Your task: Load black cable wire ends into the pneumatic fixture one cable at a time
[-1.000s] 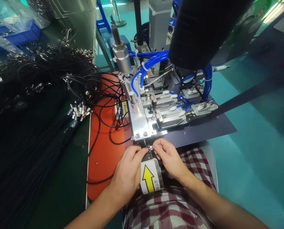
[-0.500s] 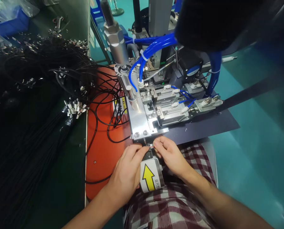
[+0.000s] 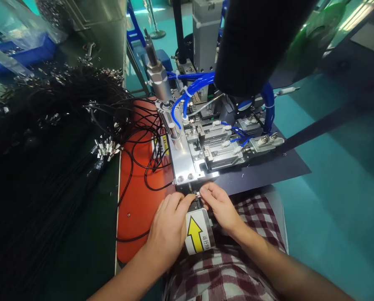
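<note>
Both hands meet at the near end of a machine track, just in front of a shiny metal plate (image 3: pixel 182 165). Between their fingertips sits a small silvery connector (image 3: pixel 198 194), its details too small to make out. My right hand (image 3: pixel 220 205) pinches it from the right with thumb and forefinger. My left hand (image 3: pixel 170 221) is closed, thumb tip pressed close to the connector's left side. A black cable (image 3: pixel 133 240) runs from the left in under my left palm, where the rest is hidden. A label with a yellow arrow (image 3: pixel 195 232) lies between my wrists.
Metal cylinders with blue air hoses (image 3: pixel 202 81) stand beyond the hands. Black cables lie across the orange board (image 3: pixel 137 205). Leftward is a heap of cables with metal ends (image 3: pixel 107 148). A blue bin (image 3: pixel 33 52) sits farther back. A dark tube (image 3: pixel 256 46) hangs overhead.
The camera view has shifted slightly, showing more of the background at the top. Both hands stay at the same spot on the track, the connector still between their fingertips.
</note>
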Demonstrator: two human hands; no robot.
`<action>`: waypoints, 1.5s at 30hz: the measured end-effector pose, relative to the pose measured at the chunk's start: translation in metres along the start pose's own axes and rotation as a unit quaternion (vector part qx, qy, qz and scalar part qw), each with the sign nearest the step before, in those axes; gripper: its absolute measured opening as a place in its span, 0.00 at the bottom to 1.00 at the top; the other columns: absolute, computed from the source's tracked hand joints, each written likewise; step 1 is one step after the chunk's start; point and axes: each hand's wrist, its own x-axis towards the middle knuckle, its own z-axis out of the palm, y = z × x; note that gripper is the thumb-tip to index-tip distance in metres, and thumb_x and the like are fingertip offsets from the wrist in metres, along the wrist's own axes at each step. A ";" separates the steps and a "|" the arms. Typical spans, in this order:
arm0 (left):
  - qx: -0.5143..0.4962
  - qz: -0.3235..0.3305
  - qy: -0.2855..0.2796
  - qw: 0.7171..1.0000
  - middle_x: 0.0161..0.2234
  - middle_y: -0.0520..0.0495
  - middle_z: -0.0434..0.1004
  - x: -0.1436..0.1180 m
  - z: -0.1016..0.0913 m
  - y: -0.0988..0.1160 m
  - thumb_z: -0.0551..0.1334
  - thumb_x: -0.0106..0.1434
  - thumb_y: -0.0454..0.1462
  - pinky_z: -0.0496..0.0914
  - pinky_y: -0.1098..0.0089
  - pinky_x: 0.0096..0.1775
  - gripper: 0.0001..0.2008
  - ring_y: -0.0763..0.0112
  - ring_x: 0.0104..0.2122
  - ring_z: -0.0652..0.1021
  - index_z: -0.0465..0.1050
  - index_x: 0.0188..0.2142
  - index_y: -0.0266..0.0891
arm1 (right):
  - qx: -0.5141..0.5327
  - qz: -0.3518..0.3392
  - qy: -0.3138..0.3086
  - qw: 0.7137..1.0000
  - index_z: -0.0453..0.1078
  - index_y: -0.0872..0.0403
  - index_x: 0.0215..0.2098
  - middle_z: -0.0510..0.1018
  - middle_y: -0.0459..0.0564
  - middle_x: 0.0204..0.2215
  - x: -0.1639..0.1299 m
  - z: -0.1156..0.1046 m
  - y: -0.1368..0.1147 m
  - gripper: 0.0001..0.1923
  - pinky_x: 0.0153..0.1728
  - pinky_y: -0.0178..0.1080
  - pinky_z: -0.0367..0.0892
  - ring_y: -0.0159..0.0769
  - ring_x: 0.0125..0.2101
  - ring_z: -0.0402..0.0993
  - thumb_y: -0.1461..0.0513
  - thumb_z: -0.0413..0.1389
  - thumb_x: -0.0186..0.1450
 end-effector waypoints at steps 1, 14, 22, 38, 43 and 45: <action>-0.010 -0.003 0.004 1.000 0.35 0.42 0.71 0.001 -0.004 0.001 0.46 0.65 0.27 0.72 0.63 0.34 0.19 0.62 0.34 0.72 0.69 0.49 0.33 | 0.004 -0.002 -0.003 1.000 0.60 0.52 0.25 0.61 0.38 0.18 0.001 -0.001 0.001 0.20 0.23 0.35 0.55 0.28 0.19 0.56 0.45 0.56 0.59; 0.180 -0.126 0.042 0.975 0.54 0.38 0.65 -0.078 0.008 0.003 0.48 0.68 0.36 0.69 0.55 0.48 0.28 0.54 0.51 0.69 0.45 0.66 0.45 | 0.023 -0.004 -0.015 1.000 0.63 0.52 0.25 0.63 0.38 0.19 0.003 -0.005 0.004 0.19 0.23 0.35 0.55 0.28 0.19 0.57 0.47 0.59 0.58; 0.174 -0.141 0.050 0.973 0.58 0.42 0.63 -0.064 0.009 0.000 0.47 0.69 0.38 0.67 0.52 0.51 0.27 0.53 0.56 0.64 0.43 0.66 0.45 | 0.026 -0.006 -0.021 0.999 0.62 0.53 0.24 0.63 0.38 0.18 0.002 -0.006 0.002 0.19 0.24 0.34 0.54 0.27 0.19 0.56 0.48 0.59 0.58; 0.182 -0.118 0.059 0.974 0.59 0.42 0.63 -0.066 0.012 -0.008 0.48 0.69 0.35 0.67 0.54 0.53 0.24 0.55 0.57 0.62 0.52 0.64 0.38 | -0.035 -0.044 0.008 0.998 0.61 0.51 0.25 0.63 0.40 0.21 0.005 -0.015 0.027 0.20 0.26 0.36 0.57 0.31 0.21 0.58 0.45 0.53 0.62; 0.182 -0.120 0.071 0.973 0.58 0.43 0.64 -0.065 0.010 -0.008 0.48 0.69 0.35 0.69 0.56 0.51 0.24 0.55 0.57 0.64 0.51 0.64 0.40 | -0.063 -0.055 0.054 0.995 0.61 0.51 0.24 0.64 0.42 0.21 0.000 -0.043 0.036 0.21 0.29 0.37 0.57 0.33 0.23 0.58 0.44 0.51 0.63; 0.181 -0.121 0.070 0.974 0.58 0.42 0.64 -0.065 0.010 -0.008 0.47 0.69 0.35 0.70 0.55 0.51 0.24 0.55 0.57 0.64 0.52 0.64 0.40 | -0.069 -0.047 0.065 0.994 0.61 0.50 0.24 0.64 0.42 0.21 -0.006 -0.050 0.036 0.22 0.28 0.37 0.57 0.33 0.22 0.58 0.43 0.52 0.62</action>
